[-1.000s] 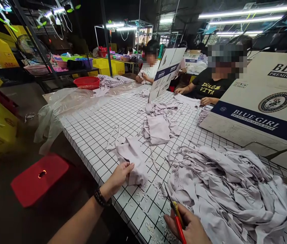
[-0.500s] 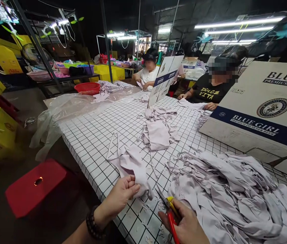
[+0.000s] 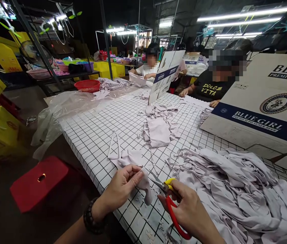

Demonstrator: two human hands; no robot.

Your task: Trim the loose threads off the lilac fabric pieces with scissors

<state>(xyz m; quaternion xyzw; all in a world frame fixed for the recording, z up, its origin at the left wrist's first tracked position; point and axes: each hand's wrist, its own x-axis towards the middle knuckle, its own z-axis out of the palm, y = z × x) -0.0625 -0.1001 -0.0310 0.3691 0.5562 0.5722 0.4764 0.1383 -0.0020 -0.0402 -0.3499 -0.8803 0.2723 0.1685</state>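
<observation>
My left hand [image 3: 123, 184] pinches the edge of a pale pinkish-grey fabric piece [image 3: 132, 158] with thin straps, which trails over the gridded tabletop. In my right hand [image 3: 189, 207] is a pair of scissors [image 3: 164, 187] with one yellow and one red handle. Their blades are parted and point at the cloth beside my left fingertips; whether they touch it I cannot tell. A large heap of the same fabric [image 3: 231, 189] lies to the right of my right hand. Farther up the table is a small stack of similar pieces [image 3: 157, 133].
Printed cardboard sheets [image 3: 255, 105] stand on the right and at the table's centre. Two people sit across the table, handling fabric. A red basket [image 3: 87, 86] and clear plastic sheeting [image 3: 53, 117] are at the far left. Below on the left is a red stool [image 3: 40, 183]. Fabric scraps litter the near tabletop.
My left hand has raised the fabric edge slightly. The scissors have moved up and left toward it, with their handles spread wider.
</observation>
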